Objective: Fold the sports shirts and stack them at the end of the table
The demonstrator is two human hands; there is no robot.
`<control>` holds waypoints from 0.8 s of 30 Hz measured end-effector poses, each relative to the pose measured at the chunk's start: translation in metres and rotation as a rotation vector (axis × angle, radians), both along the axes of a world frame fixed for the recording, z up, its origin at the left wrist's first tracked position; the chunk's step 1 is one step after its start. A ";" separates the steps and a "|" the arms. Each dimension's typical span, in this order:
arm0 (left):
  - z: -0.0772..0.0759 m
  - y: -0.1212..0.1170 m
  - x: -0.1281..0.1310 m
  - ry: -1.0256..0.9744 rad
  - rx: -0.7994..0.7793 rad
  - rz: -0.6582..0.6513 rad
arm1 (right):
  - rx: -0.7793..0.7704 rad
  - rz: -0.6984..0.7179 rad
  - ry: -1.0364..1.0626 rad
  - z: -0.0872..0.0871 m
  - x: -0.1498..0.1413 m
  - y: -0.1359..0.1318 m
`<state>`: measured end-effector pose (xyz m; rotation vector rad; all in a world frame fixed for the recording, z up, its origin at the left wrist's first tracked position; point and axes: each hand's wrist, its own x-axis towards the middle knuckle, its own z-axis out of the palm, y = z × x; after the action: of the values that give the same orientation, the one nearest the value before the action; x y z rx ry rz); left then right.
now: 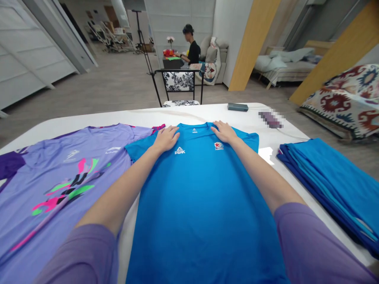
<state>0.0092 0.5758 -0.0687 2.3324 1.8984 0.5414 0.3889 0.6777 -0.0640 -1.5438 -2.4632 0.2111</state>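
A blue T-shirt (198, 197) lies spread front side up before me, with a white PEAK logo on one side of the chest and a red star badge on the other. My left hand (167, 138) rests flat on its left shoulder, fingers stretched toward the collar. On the opposite shoulder lies my right hand (224, 131), also flat with fingers extended. Neither hand grips the cloth. To the left, a lilac T-shirt (97, 173) with a pink, green and black print is laid out, partly under the blue sleeve.
Folded blue clothes (334, 177) are stacked at the right of the white table (133, 115). A dark grey box-shaped object (237, 107) and a pixelated item (271, 119) lie at the far edge. Beyond stand a patterned chair (179, 81), a tripod (145, 47) and a seated person (192, 49).
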 end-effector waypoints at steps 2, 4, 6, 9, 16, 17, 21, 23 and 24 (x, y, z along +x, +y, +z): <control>-0.004 0.029 0.026 0.006 -0.063 -0.009 | -0.033 0.016 -0.010 -0.007 -0.016 0.011; -0.009 0.054 0.037 0.020 -0.119 -0.027 | -0.046 0.010 -0.020 -0.013 -0.022 0.022; -0.011 0.073 0.036 0.035 -0.140 -0.078 | -0.042 0.001 -0.038 -0.015 -0.023 0.032; -0.008 0.084 0.030 0.040 -0.141 -0.116 | 0.042 0.001 -0.059 -0.007 -0.023 0.036; 0.029 -0.070 0.037 0.097 0.040 -0.146 | 0.173 0.079 0.056 0.042 0.008 -0.128; 0.035 -0.116 0.035 0.124 0.038 -0.176 | 0.134 0.146 0.072 0.046 0.021 -0.177; 0.043 -0.305 0.026 0.151 -0.003 -0.212 | -0.036 0.242 0.112 0.043 0.072 -0.373; 0.037 -0.379 0.025 0.129 0.003 -0.159 | -0.027 0.153 0.124 0.031 0.090 -0.442; 0.032 -0.408 0.027 0.117 0.009 -0.136 | -0.007 0.098 0.124 0.024 0.098 -0.466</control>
<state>0.0358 0.1682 -0.0368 2.5276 1.7683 0.4097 0.4865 0.2119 -0.0398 -1.3706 -2.4448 0.3223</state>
